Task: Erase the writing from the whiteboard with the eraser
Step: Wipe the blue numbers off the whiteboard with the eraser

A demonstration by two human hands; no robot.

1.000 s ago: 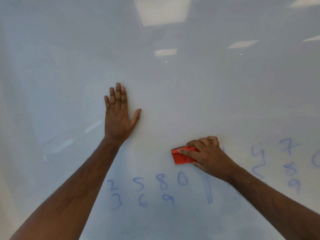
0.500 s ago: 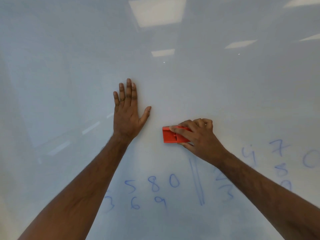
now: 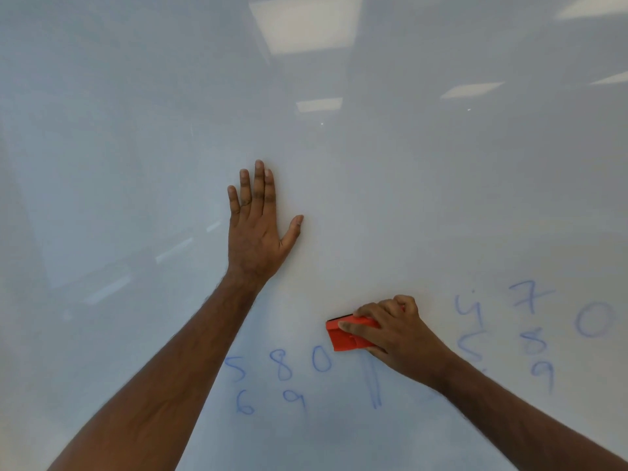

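A glossy whiteboard [image 3: 407,181] fills the view. My right hand [image 3: 397,331] grips a red eraser [image 3: 346,336] and presses it flat on the board, just above a blue double vertical line [image 3: 373,385]. Blue digits 5, 8, 0, 6, 9 [image 3: 282,375] stand to the lower left of the eraser. More blue digits 4, 7, 0, 5, 8, 9 [image 3: 533,328] lie to the right of my hand. My left hand [image 3: 256,232] rests flat on the board with fingers spread, up and to the left of the eraser. My forearms hide part of the lower writing.
The upper board is bare and mirrors ceiling light panels [image 3: 306,25]. Faint reflections of room furniture show at the left [image 3: 136,266].
My right hand has slid the eraser down the board from beside my left hand to the top of the double line. The view has shifted, so the digits sit differently in frame.
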